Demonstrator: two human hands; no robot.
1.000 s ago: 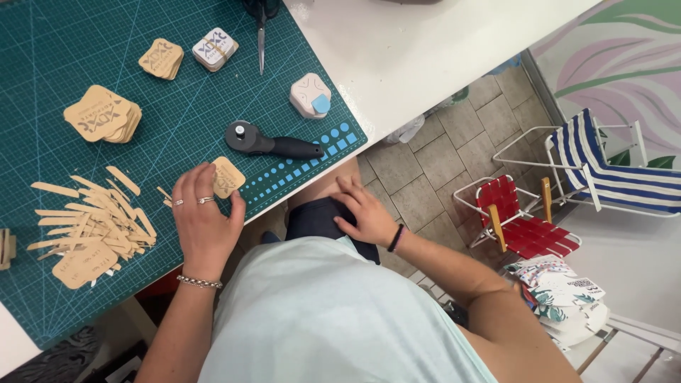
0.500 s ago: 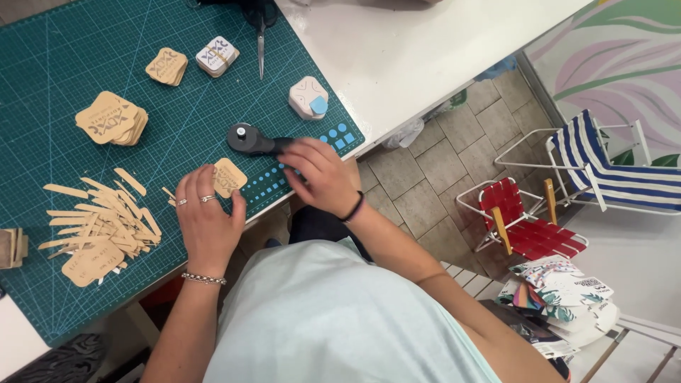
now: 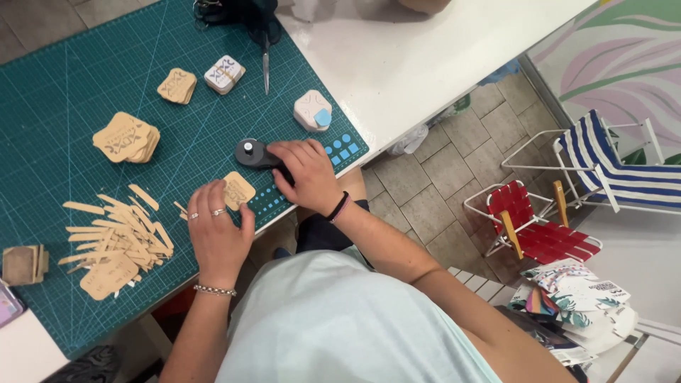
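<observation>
My right hand point(image 3: 306, 172) is curled around the black handle of the rotary cutter point(image 3: 254, 153), on the green gridded cutting mat point(image 3: 64, 106). My left hand point(image 3: 218, 228), fingers loosely bent, presses a rounded tan card tag point(image 3: 237, 190) at its 1 o'clock. Thin card strips point(image 3: 117, 227) lie at 9 o'clock; a stack of printed tags point(image 3: 125, 138) at 10.

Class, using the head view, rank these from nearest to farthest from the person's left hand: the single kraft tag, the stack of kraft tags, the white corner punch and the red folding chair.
From the left hand:
1. Single kraft tag, touching its fingertips.
2. Stack of kraft tags, up-left on the mat.
3. White corner punch, up-right near the mat's edge.
4. Red folding chair, far right on the floor.
</observation>
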